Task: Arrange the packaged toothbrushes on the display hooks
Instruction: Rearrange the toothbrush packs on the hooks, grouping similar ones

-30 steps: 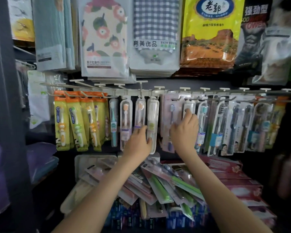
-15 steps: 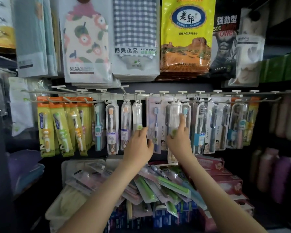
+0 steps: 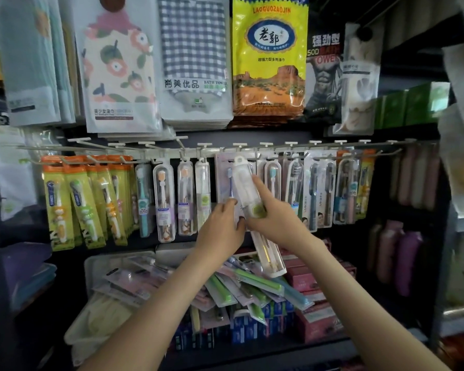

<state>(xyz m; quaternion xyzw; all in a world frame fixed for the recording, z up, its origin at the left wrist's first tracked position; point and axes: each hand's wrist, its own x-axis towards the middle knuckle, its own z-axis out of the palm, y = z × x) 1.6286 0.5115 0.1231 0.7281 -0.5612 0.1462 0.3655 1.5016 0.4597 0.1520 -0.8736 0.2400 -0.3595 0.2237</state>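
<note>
**Clear case tipped sideways now, was upright a moment ago**

Half a second back the clear toothbrush case was held straight up against the hook rail; now it has been swung to a slant. The view has also drifted a bit, so the whole rack is seen slightly lower.

The case is gripped around its middle by the right hand, with the index finger laid along the front and the rest curled round it.

Hard-to-see stuff: the lower part of the lilac carded pack is covered by the left hand. The fingers are bent against that card, but whether it's actually pinched can't be made out. Whether the case's white tab is caught on a hook can't be told either, since it's lost against the packs behind.

The case's long axis is run from upper left to lower right. The tab end is pointed up at the rail and the bottom end hangs over the loose pile of packs.
</note>
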